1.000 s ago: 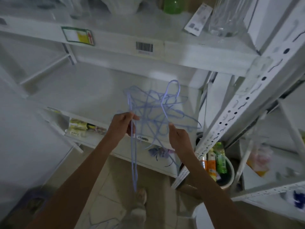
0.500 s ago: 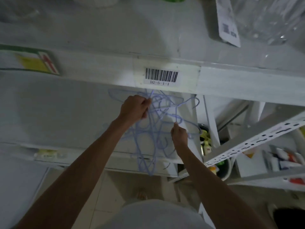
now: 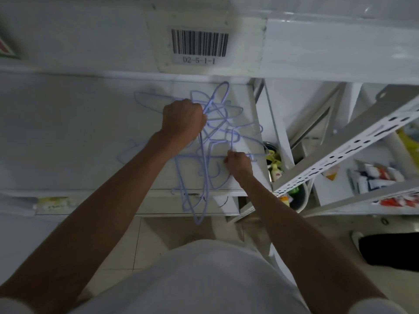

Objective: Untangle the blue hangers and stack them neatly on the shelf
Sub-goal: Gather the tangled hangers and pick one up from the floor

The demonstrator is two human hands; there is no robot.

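I see my left hand [image 3: 183, 120] fisted around thin wires at the upper left of the tangle of pale blue wire hangers [image 3: 213, 141], which spreads over the smooth white shelf board [image 3: 68, 132], one long loop hanging past its front edge. To the right and lower, my right hand [image 3: 238, 163] pinches a horizontal wire at the tangle's lower right. Above sits a barcode label [image 3: 199, 45]; far right, a perforated white metal upright [image 3: 344, 152].

White shelf [image 3: 68, 132] spanning frame's left and centre; tangled blue hangers [image 3: 217, 141] lying over its right part, some dangling past front edge, lower centre.
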